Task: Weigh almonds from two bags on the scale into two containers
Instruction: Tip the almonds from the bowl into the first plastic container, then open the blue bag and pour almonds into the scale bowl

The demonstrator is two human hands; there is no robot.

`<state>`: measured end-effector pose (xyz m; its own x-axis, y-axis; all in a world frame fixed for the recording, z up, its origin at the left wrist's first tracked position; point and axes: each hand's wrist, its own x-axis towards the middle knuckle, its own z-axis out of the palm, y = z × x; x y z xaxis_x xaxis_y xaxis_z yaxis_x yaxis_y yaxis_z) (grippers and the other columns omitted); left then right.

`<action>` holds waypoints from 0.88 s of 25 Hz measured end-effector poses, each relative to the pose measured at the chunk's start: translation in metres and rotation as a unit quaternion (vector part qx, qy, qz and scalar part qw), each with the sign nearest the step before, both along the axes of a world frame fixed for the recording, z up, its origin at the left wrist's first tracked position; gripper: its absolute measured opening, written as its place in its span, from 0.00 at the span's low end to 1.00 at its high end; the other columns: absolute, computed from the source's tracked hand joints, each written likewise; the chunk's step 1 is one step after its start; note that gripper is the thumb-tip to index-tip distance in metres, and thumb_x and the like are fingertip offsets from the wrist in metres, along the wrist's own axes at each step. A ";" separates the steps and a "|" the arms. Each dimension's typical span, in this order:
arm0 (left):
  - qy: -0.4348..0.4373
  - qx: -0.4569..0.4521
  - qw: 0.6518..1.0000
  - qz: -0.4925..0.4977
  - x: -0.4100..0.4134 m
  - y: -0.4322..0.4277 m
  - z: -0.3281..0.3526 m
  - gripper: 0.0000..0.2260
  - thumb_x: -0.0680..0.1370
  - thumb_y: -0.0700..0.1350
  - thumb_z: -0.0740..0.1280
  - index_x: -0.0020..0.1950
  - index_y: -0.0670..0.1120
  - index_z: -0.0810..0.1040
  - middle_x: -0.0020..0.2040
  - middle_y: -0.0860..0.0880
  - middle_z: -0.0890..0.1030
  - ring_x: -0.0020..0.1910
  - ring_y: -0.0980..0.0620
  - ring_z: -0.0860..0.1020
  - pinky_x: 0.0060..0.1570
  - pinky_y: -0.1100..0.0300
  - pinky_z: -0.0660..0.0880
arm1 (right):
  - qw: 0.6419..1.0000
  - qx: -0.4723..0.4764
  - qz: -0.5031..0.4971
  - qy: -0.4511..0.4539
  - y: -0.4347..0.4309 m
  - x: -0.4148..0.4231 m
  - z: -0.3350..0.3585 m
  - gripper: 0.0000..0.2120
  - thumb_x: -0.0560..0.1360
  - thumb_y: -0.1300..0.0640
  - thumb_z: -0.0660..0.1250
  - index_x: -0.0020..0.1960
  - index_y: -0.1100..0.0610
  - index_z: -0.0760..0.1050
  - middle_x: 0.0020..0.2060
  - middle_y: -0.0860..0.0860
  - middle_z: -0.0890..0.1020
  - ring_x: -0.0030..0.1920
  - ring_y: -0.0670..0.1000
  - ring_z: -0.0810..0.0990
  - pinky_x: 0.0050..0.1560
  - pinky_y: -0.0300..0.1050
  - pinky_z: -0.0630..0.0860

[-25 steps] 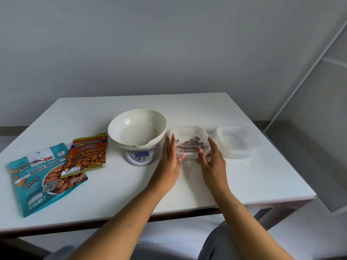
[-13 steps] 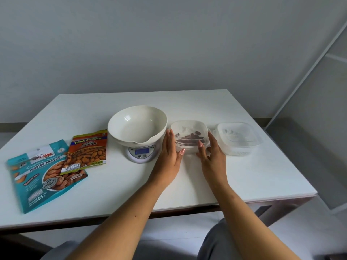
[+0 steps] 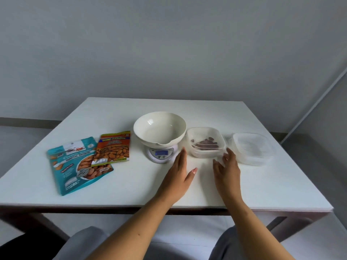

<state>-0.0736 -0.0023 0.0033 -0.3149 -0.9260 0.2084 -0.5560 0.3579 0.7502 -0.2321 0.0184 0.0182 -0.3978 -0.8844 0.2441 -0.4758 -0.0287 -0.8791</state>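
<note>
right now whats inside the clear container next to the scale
A small pile of brown almonds lies in the near container, toward its front. A ribbed inner basket shows behind them. The container's floor under the almonds is hidden.

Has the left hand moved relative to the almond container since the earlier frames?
Yes. The left hand has drawn back toward the person, off the side of the container with almonds, and is open over the table.
</note>
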 end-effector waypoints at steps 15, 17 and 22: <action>0.149 -0.129 0.937 0.289 0.170 0.050 0.027 0.11 0.77 0.36 0.65 0.55 0.48 0.78 0.52 0.48 0.81 0.52 0.52 0.79 0.52 0.55 0.77 | 0.972 0.046 0.226 0.041 0.019 0.173 0.007 0.08 0.75 0.63 0.65 0.52 0.57 0.77 0.49 0.52 0.81 0.46 0.48 0.78 0.42 0.24 0.70; 0.065 -0.133 0.901 0.407 0.216 0.042 0.026 0.10 0.77 0.37 0.66 0.58 0.43 0.77 0.59 0.42 0.76 0.59 0.42 0.72 0.59 0.53 0.68 | 0.965 0.085 0.247 0.026 0.009 0.203 0.013 0.10 0.77 0.61 0.64 0.58 0.57 0.76 0.55 0.52 0.79 0.48 0.49 0.78 0.42 0.25 0.70; 0.100 0.046 0.857 0.504 0.272 0.027 0.022 0.18 0.79 0.40 0.63 0.68 0.37 0.68 0.65 0.35 0.73 0.66 0.38 0.70 0.63 0.49 0.66 | 0.958 0.146 0.249 -0.009 -0.016 0.248 0.028 0.14 0.78 0.57 0.63 0.63 0.59 0.73 0.61 0.55 0.77 0.55 0.54 0.79 0.53 0.43 0.78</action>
<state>0.1984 0.0250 0.0249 0.6872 -0.7225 0.0759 -0.4052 -0.2945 0.8655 0.0158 0.0021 0.0461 0.0883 -0.9951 -0.0449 -0.4522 0.0001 -0.8919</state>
